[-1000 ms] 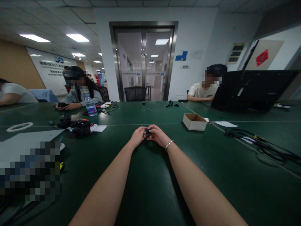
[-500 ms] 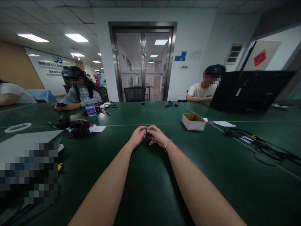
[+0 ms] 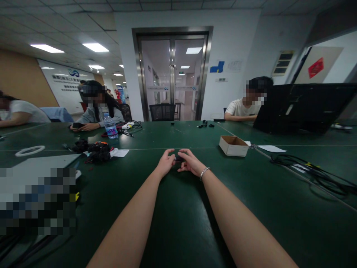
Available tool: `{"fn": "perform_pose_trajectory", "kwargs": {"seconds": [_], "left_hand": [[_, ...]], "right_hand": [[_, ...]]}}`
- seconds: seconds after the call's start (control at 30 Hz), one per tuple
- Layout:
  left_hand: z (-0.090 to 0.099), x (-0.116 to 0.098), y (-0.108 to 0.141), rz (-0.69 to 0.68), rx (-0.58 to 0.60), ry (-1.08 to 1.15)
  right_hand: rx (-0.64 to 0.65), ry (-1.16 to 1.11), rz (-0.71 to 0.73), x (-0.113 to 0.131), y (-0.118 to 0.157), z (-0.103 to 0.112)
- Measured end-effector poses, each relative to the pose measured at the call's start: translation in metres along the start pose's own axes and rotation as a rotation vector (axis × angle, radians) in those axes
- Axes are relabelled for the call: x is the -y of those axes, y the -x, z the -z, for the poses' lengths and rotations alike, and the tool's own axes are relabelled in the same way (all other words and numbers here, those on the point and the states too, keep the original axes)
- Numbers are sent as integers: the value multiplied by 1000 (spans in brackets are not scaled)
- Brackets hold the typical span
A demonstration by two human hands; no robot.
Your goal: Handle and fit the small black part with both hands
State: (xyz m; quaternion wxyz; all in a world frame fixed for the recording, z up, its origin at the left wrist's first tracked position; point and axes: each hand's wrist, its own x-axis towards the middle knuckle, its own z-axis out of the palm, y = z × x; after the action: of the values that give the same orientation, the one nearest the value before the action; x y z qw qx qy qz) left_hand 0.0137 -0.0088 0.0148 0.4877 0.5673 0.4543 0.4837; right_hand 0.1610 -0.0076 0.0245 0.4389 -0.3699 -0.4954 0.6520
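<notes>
Just past arm's middle reach, over the green table, my two hands meet around a small dark object. Its kind is too small to make out. My right hand, with a silver bracelet at the wrist, grips it between thumb and fingers. My left hand pinches at its left end, where a tiny light spot shows; the index finger stretches above it. Fingers hide part of the object.
An open cardboard box stands right of my hands. Small black pieces lie farther back. Black cables sprawl at right; a water bottle and dark gear are left. Two people sit opposite, one behind a monitor.
The view has swung slightly left, so everything sits farther right in the picture. My fingertips have parted a little, and more of the small dark object shows between them.
</notes>
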Motion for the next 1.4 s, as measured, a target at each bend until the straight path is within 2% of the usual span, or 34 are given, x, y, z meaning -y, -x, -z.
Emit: {"fn": "perform_pose_trajectory", "kwargs": {"seconds": [0.1,0.3,0.5,0.7,1.17,1.4], "left_hand": [[0,-1,0,11,-5,3],[1,2,-1,11,-7,27],[0,2,0,1,-12,30],[0,-1,1,22,-21,24],[0,-1,1,8,-16,-8],[2,2,-1,16,-3,14]], "right_hand": [[-6,55,-41,1,0,0],[51,5,-11,1,2,1],[-16,52,-26,0,-1,0],[29,12,-19,1,0,2],[-2,31,-16,-1,-1,0],[-6,-49,-11,-3,-3,2]]}}
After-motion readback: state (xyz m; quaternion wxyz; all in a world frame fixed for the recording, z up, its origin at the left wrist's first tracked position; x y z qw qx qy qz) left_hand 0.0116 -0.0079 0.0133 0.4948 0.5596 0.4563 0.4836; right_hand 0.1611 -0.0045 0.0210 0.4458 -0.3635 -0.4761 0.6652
